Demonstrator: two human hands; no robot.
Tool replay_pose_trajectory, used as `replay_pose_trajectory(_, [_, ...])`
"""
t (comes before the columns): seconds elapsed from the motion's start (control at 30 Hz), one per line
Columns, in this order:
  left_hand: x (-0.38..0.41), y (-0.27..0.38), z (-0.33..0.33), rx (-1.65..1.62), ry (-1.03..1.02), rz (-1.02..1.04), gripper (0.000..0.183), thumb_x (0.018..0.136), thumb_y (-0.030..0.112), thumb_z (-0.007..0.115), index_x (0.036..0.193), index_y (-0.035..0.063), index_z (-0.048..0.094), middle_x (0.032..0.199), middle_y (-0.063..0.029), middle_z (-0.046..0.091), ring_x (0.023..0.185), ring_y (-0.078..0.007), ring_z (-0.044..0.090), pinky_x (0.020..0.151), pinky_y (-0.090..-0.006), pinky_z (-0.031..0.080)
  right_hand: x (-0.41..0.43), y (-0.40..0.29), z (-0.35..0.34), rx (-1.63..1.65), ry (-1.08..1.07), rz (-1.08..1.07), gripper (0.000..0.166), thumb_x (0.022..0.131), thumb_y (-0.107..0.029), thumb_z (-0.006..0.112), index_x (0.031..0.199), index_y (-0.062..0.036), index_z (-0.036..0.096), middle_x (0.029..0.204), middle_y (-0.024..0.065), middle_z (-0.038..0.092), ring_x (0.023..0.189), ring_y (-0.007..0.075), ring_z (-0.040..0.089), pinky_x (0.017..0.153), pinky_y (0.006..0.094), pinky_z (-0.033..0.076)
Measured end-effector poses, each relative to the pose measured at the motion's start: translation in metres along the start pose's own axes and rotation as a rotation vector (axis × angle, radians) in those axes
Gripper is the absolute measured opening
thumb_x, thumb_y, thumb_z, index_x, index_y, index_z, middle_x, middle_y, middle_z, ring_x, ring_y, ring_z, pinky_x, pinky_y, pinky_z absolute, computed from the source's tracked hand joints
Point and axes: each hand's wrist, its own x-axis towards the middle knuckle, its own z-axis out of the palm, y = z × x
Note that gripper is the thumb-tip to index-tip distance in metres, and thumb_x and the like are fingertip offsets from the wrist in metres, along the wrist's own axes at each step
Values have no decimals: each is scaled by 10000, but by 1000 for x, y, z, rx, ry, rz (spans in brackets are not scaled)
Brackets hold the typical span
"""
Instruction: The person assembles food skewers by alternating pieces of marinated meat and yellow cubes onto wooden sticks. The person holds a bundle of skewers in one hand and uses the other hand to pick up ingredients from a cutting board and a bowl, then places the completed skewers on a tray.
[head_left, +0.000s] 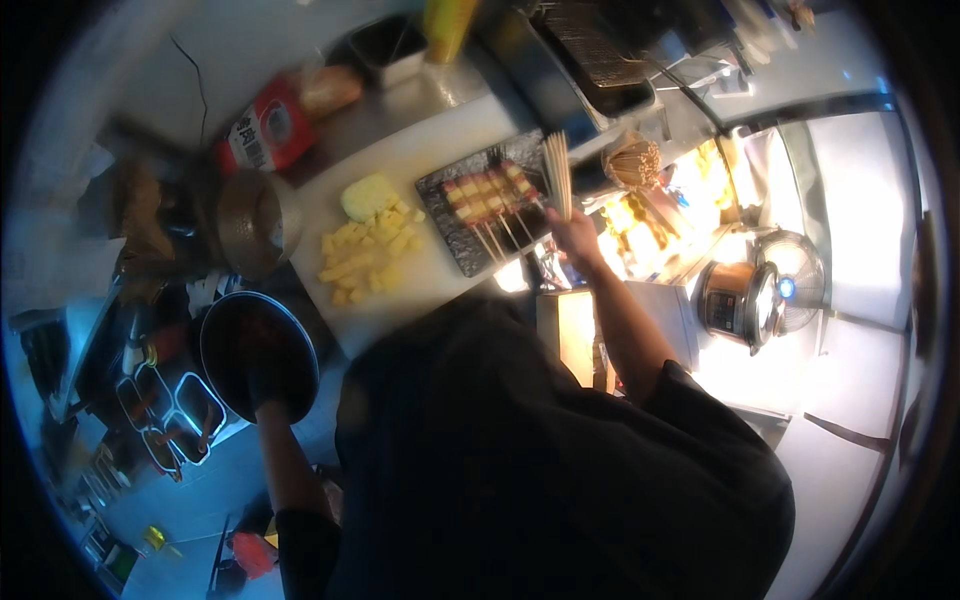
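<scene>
My right hand (576, 236) grips a bundle of thin wooden skewers (556, 176) at the right edge of a dark textured tray (472, 251). Several threaded skewers (487, 193), with red and pale yellow pieces, lie side by side on that tray. Beside it, a white cutting board (420, 300) bears a heap of yellow chunks (367, 251), possibly pineapple, and a larger round yellow piece (369, 196). My left hand (268, 386) reaches into a dark round bowl (225, 311). Shadow hides its fingers and whatever is inside the bowl.
A hammered metal bowl (255, 225) stands left of the board, below a red printed package (274, 127). More skewers (632, 161) stand bunched in a container at the right. Several sauce containers (172, 416) sit at lower left. A cooker (731, 304) and fan (795, 277) are far right.
</scene>
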Motion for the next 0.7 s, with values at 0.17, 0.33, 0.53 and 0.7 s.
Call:
replay_pose_trajectory(0.17, [-4,-2,7,-6,-15,-8,402,945,325,632,1261,85,565,1242,-118,611,1140,-237,595,942,-394,520,19,29,2,-387,149,57,349,927,-362,641,884,-18,675,729,120,656,699,208,632,640,379,480])
replay_pose_trajectory(0.33, [-8,-5,13,-43,-22,-33,408,944,330,633,1262,83,566,1243,-120,611,1140,-235,596,944,-396,520,-2,15,5,-773,247,-227,326,900,-318,652,933,5,681,821,226,679,761,342,659,680,436,492])
replay_pose_trajectory(0.53, [5,6,12,-113,16,-18,414,943,336,635,1263,82,567,1243,-122,611,1141,-234,598,945,-398,521,-12,2,4,-369,254,-30,325,908,-316,668,897,8,682,713,144,660,638,220,605,615,386,475])
replay_pose_trajectory(0.7, [-3,-9,3,-213,46,-81,419,943,341,636,1264,80,568,1244,-124,612,1142,-233,598,947,-399,521,-88,-80,80,-163,-160,-63,268,981,-300,606,908,-51,670,654,-14,573,589,74,523,533,243,415])
